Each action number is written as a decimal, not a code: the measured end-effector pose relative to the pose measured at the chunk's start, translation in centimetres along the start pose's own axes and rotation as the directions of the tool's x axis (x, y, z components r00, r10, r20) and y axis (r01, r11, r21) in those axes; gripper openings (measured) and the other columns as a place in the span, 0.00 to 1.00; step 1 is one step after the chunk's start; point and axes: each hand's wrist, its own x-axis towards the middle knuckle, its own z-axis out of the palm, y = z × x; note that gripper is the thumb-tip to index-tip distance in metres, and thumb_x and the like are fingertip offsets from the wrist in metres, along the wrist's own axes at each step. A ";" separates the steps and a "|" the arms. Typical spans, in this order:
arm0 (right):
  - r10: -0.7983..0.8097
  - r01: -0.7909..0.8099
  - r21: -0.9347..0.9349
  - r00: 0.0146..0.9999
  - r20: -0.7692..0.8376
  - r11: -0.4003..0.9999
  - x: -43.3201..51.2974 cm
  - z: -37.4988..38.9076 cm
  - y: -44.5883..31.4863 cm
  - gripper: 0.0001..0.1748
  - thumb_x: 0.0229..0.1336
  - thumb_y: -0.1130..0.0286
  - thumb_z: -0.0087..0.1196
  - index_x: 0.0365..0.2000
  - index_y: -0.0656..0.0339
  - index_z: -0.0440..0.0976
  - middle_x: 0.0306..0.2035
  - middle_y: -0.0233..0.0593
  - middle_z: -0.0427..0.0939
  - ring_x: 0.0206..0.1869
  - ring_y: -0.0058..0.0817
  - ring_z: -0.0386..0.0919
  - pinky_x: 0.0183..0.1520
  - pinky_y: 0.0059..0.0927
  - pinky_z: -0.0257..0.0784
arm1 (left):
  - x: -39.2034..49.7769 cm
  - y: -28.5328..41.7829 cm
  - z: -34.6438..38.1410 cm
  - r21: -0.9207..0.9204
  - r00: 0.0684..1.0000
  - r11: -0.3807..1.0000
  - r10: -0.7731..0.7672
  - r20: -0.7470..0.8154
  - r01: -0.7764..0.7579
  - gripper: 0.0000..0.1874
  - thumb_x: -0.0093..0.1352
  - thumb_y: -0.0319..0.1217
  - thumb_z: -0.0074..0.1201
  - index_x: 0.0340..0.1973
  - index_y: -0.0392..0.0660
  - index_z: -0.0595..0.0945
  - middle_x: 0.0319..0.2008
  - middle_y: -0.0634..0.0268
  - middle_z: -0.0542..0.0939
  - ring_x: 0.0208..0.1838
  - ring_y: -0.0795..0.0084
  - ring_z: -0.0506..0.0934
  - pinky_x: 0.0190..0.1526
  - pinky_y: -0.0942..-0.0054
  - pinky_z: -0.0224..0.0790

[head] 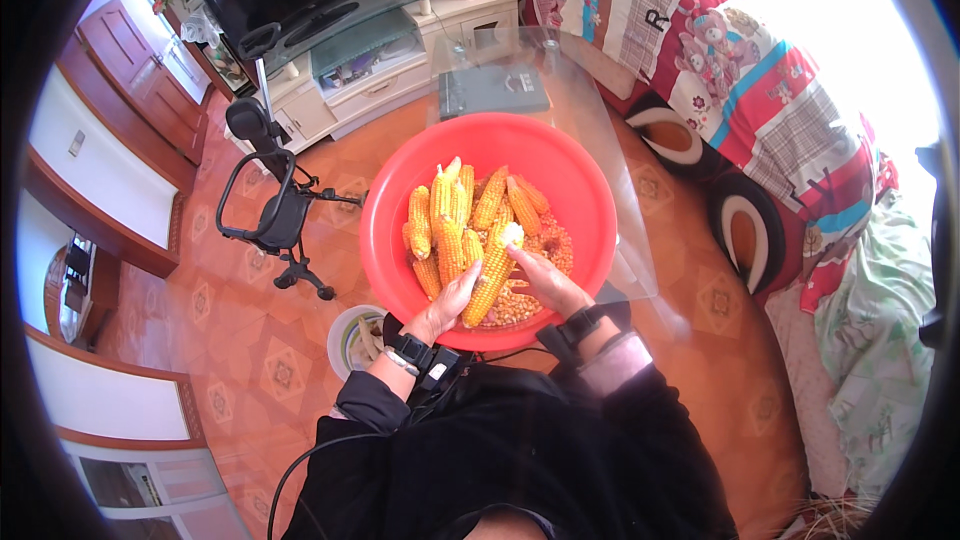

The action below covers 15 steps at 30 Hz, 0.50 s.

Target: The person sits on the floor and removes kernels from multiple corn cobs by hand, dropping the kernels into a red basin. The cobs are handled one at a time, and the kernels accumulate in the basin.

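Observation:
A large red plastic basin [585,195] stands before me with several dried corn cobs [450,240] piled on its left and middle. Loose yellow kernels [514,309] cover the bottom at the near and right side. Over the kernels, one ear of corn [491,274] slants between my hands, its pale end up and to the right. My left hand [448,304] grips its lower left side. My right hand [547,281] touches it near the pale end, thumb on the ear; its other fingers are partly hidden, spread beside the ear.
A glass table [634,240] with a dark flat box [495,92] lies under and behind the basin. A white bowl [341,345] with husk-like pieces sits at the near left. A black swivel chair [281,221] stands left, a covered sofa [720,82] right.

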 end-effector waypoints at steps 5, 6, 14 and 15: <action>-0.008 0.009 0.168 1.000 -0.010 0.986 -1.1 0.2 -1.2 0.24 0.64 0.51 0.42 0.52 0.57 0.65 0.47 0.35 0.73 0.44 0.29 0.73 0.47 0.35 0.69 | 1.1 -0.5 0.2 -0.111 0.994 0.992 0.055 -0.089 -0.065 0.32 0.72 0.54 0.26 0.54 0.38 0.70 0.42 0.59 0.76 0.42 0.70 0.77 0.43 0.68 0.73; -0.005 0.010 0.168 0.999 -0.032 0.986 -1.3 0.2 -1.5 0.24 0.64 0.51 0.42 0.52 0.58 0.65 0.46 0.35 0.73 0.45 0.30 0.74 0.46 0.36 0.71 | 1.5 -0.4 0.3 -0.075 0.989 0.994 0.069 -0.129 -0.079 0.33 0.72 0.54 0.26 0.55 0.38 0.69 0.44 0.60 0.76 0.44 0.70 0.76 0.46 0.69 0.72; 0.016 0.027 0.221 0.981 -0.193 0.975 -1.7 -0.2 -0.3 0.23 0.64 0.52 0.42 0.50 0.57 0.65 0.45 0.33 0.74 0.42 0.27 0.76 0.35 0.28 0.77 | 0.7 -0.2 2.4 0.831 0.761 0.461 0.644 -0.073 -0.311 0.17 0.64 0.39 0.55 0.41 0.39 0.80 0.35 0.52 0.78 0.36 0.59 0.78 0.37 0.68 0.69; -0.035 0.070 0.190 0.983 -0.180 0.979 -1.6 -0.3 -0.1 0.22 0.64 0.52 0.42 0.50 0.57 0.65 0.45 0.33 0.74 0.41 0.26 0.76 0.35 0.28 0.77 | 0.4 0.0 2.7 0.838 0.765 0.455 0.640 -0.073 -0.302 0.16 0.64 0.39 0.55 0.39 0.39 0.80 0.32 0.54 0.79 0.34 0.59 0.77 0.36 0.68 0.69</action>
